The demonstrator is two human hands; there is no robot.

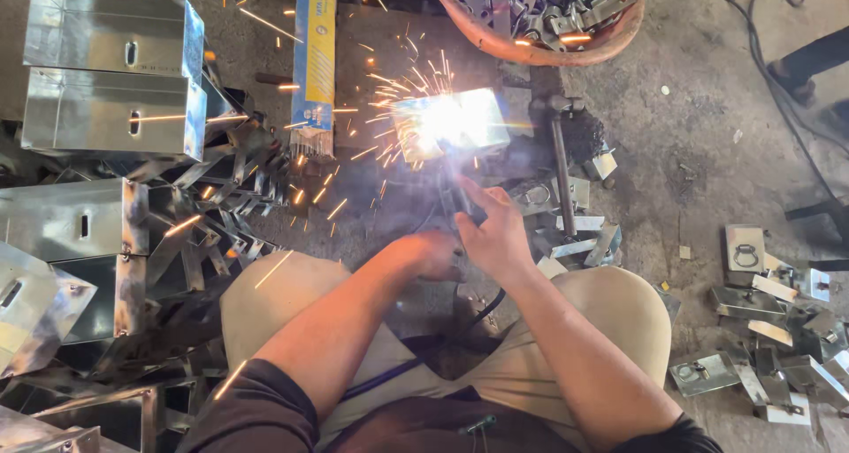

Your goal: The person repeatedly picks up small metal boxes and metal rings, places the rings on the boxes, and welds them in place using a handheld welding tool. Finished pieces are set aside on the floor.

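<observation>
Right hand point(497, 236) grips the welding holder point(464, 203), arm stretched forward, left hand point(435, 254) clenched just beside it

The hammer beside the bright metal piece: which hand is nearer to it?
Right. The right hand lies just left of the hammer handle; the left hand sits farther left, behind the right one.

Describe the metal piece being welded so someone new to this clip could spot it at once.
Start at the round reddish basin of metal parts at the top, then drop to the floor just below and left of it. There sits a small shiny metal box, right ahead of the right hand. Unlike the stacked boxes on the left, it glows white and throws sparks.
</observation>
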